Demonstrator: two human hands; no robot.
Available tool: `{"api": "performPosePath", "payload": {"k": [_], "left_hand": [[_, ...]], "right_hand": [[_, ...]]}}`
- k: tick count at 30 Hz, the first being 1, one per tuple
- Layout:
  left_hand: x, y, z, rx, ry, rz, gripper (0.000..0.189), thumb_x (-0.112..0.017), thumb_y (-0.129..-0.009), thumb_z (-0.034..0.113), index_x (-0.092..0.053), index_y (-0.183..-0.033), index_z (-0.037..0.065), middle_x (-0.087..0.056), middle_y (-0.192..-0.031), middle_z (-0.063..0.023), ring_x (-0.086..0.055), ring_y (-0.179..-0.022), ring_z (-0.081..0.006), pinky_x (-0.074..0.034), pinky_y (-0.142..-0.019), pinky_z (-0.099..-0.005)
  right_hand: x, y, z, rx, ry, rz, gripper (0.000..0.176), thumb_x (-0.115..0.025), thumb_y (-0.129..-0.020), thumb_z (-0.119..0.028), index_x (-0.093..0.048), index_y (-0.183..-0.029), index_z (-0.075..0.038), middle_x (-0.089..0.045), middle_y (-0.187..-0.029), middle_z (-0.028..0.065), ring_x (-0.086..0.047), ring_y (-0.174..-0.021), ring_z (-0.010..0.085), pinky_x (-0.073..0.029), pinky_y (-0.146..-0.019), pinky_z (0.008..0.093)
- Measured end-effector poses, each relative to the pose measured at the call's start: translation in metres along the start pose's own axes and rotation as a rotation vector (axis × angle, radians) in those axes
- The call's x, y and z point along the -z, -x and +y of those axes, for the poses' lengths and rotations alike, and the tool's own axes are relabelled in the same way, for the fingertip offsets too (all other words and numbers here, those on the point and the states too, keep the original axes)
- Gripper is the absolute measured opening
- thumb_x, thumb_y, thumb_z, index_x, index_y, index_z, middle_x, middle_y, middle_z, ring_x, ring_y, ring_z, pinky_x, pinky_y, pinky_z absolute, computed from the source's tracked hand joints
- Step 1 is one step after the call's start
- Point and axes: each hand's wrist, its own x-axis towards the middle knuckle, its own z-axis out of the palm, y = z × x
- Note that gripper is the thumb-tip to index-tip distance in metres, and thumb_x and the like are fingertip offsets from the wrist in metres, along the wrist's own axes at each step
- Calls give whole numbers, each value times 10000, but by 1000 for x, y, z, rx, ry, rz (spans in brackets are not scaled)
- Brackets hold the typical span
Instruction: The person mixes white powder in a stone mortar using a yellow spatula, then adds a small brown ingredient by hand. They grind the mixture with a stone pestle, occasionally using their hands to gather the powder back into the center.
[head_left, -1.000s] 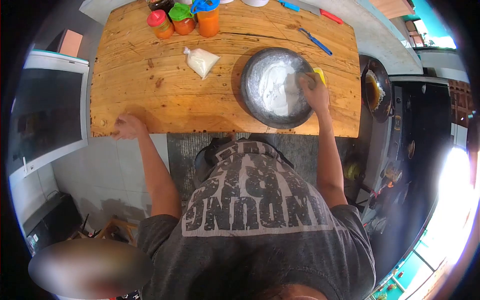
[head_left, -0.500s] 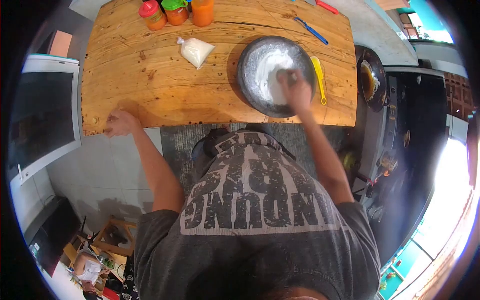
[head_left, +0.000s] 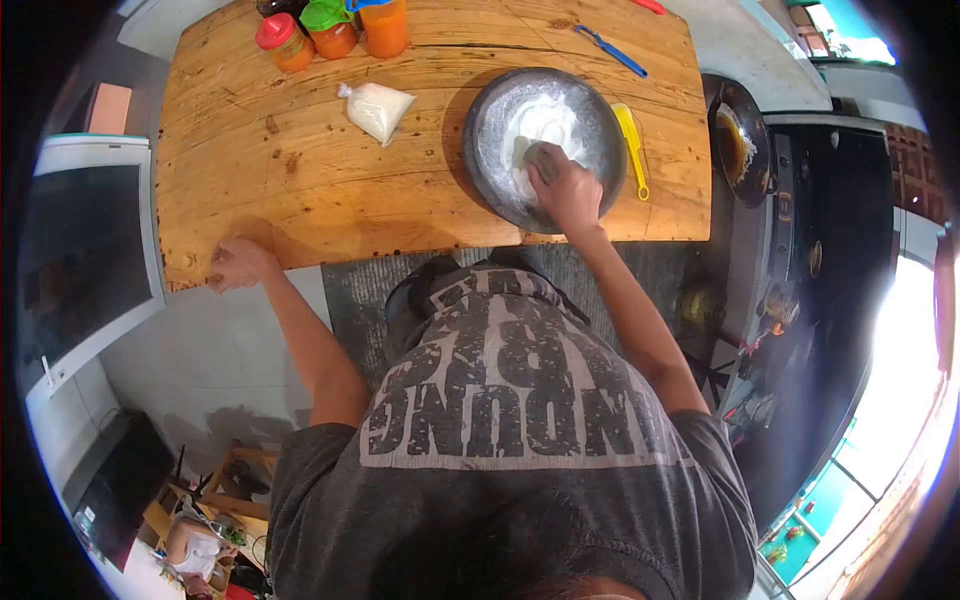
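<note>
Right hand: the right hand [head_left: 570,197] is closed around a dark grinding stone [head_left: 545,158], fingers wrapped over its upper part. The stone is inside the round stone bowl [head_left: 482,165], near the side closest to the person, and its lower end is at the white powder [head_left: 550,118].

Left hand: the left hand [head_left: 240,265] is at the near edge of the desk [head_left: 300,190], well apart from the bowl, fingers bent. Whether they pinch the edge cannot be told.

Progress: the powder is inside the bowl, smeared in a broad, uneven patch with streaks up the inner wall. Grinding is judged underway; the fineness of the powder cannot be read. The patch is neither gathered nor transferred, so clearing the bowl is judged outstanding.

Surroundings: a yellow tool [head_left: 631,150] lies just beside the bowl, to the right of the right hand. A blue peeler [head_left: 612,50] lies beyond that hand. To its left and beyond is a knotted bag [head_left: 378,112] of pale contents. Farther out stand a red-lidded jar [head_left: 287,45], a green-lidded jar [head_left: 330,30] and a blue-lidded container [head_left: 384,28].

Obstruction: none is seen inside the bowl. The yellow tool is the nearest loose item, outside the rim.
</note>
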Motion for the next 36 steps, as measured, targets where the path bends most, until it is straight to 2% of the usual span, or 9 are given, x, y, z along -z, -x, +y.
{"api": "performPosePath", "payload": {"k": [7, 10, 12, 15, 18, 21, 26, 32, 36], "left_hand": [[-5, -6, -3, 18, -24, 0, 356, -526, -811, 364, -591, -1006, 73, -248, -1380, -175, -496, -1066, -340, -452, -759, -509], [8, 3, 13, 68, -29, -42, 358, -522, -819, 369, -583, -1002, 67, -245, -1380, -182, -489, -1076, -344, -456, -753, -505], [-12, -9, -9, -14, 15, -2, 357, -526, -824, 375, -577, -1000, 68, -246, -1375, -180, -491, -1068, -343, -460, -746, -499], [-13, -10, -4, -8, 4, -5, 359, -534, -830, 382, -572, -1004, 71, -243, -1370, -181, -492, -1060, -342, -465, -739, -492], [-4, -1, 0, 4, -25, -6, 357, -544, -829, 384, -575, -1002, 74, -242, -1367, -180, -494, -1056, -343, -468, -735, -486], [0, -1, 0, 3, -33, -3, 348, -544, -828, 380, -583, -991, 75, -243, -1363, -180, -500, -1041, -347, -469, -730, -490], [-3, -2, 0, -11, -83, 26, 340, -531, -825, 376, -591, -975, 77, -252, -1348, -184, -508, -1005, -351, -468, -722, -505], [-5, -2, -1, -31, -71, 29, 349, -519, -826, 373, -591, -981, 68, -260, -1343, -196, -508, -1010, -349, -469, -725, -509], [-15, -14, -11, 2, -64, -3, 355, -519, -837, 382, -587, -995, 71, -240, -1368, -208, -494, -1046, -354, -470, -733, -507]], "right_hand": [[17, -98, 32, -226, -241, -283, 451, -724, -672, -484, -726, -940, -122, -684, -815, 192, -677, -794, 318, -539, -733, 382], [9, -62, 33, -239, -370, -423, 447, -717, -698, -474, -706, -973, -123, -686, -792, 171, -680, -761, 316, -542, -687, 401], [8, -3, 0, -87, -157, -131, 443, -701, -727, -472, -678, -1011, -132, -687, -765, 153, -680, -720, 321, -541, -635, 422], [-2, -8, 6, -99, -82, -82, 427, -685, -754, -467, -652, -1041, -152, -685, -743, 138, -676, -689, 330, -536, -596, 434], [8, -65, 13, -155, -172, -88, 400, -693, -754, -460, -688, -964, -120, -672, -734, 192, -677, -690, 325, -538, -605, 411], [-10, -88, 69, -360, -655, -410, 362, -742, -722, -431, -716, -897, -115, -680, -735, 175, -685, -669, 267, -535, -623, 356], [13, 1, -2, -24, -134, -9, 343, -734, -734, -398, -671, -945, -135, -654, -650, 155, -667, -610, 316, -535, -569, 395], [6, -69, 41, -180, -226, -113, 386, -716, -729, -441, -658, -980, -154, -670, -735, 159, -671, -741, 343, -536, -663, 431], [25, -24, 29, -210, -235, -147, 363, -705, -745, -428, -658, -981, -155, -670, -735, 165, -666, -738, 354, -533, -657, 436]]}}
